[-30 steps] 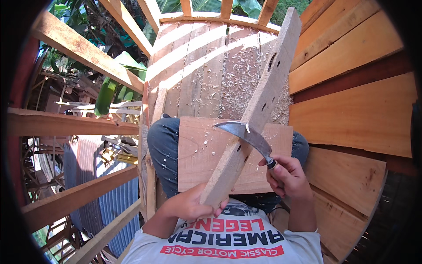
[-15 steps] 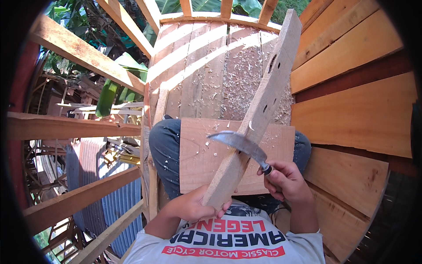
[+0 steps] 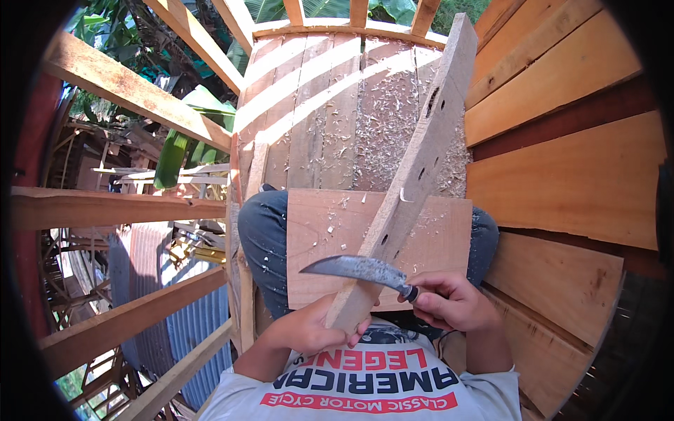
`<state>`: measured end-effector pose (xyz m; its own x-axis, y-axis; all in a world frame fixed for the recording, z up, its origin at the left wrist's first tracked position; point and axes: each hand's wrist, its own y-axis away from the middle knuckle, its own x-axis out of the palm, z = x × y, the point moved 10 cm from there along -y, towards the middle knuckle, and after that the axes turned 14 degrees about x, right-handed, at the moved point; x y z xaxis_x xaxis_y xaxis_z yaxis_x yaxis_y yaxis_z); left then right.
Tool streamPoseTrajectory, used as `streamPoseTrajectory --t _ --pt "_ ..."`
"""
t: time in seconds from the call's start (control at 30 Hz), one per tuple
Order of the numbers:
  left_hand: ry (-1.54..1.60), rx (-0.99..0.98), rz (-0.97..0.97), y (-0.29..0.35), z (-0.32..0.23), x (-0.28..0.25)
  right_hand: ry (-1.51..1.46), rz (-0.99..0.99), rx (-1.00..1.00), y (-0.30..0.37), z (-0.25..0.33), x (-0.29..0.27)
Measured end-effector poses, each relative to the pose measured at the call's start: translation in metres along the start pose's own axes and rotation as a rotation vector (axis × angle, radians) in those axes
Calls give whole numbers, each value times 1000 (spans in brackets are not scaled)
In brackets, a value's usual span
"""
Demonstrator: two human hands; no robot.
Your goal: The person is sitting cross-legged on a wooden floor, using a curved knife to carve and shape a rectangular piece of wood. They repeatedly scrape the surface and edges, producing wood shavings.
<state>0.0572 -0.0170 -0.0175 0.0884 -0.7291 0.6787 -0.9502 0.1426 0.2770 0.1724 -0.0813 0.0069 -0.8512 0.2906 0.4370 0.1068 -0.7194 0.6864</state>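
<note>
A long wooden beam (image 3: pixel 411 181) with several small dark holes slants from near my body up to the far right. My left hand (image 3: pixel 314 327) is wrapped round its near end. In my right hand (image 3: pixel 453 302) is the dark handle of a curved knife (image 3: pixel 358 267). The blade lies across the beam's near part, just beyond my left hand, its tip pointing left. Beneath the beam, a flat wooden board (image 3: pixel 319 238) rests over my lap. A curled shaving (image 3: pixel 403 195) clings to the beam.
Wood shavings (image 3: pixel 382 119) are scattered over the plank floor ahead. Open wooden rails (image 3: pixel 126 208) stand on the left, with corrugated metal sheets (image 3: pixel 189 316) beyond them. A wall of overlapping planks (image 3: pixel 562 182) rises close on the right.
The knife has moved down the beam toward me, from its middle to near my left hand. My right hand has come nearer with it. The left hand stays in place.
</note>
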Motion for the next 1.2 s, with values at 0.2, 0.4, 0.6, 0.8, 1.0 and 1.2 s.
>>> streamPoseTrajectory --t 0.2,0.4,0.6,0.8,1.0,1.2 --pt "12 -40 -59 1 2 -4 -146 -102 -19 1 3 -18" --pt "22 -50 -60 2 3 -3 -158 -131 -127 5 20 -35" --pt "20 -62 -47 5 8 -4 -236 -181 -176 7 23 -48" --pt "-37 -46 -54 2 4 -8 -65 -278 -227 1 25 -64" --pt "-47 -49 -57 3 5 -10 -177 -129 -44 -6 3 -35" --pt "23 -67 -80 3 6 -6 -45 -142 -28 -8 4 -37"
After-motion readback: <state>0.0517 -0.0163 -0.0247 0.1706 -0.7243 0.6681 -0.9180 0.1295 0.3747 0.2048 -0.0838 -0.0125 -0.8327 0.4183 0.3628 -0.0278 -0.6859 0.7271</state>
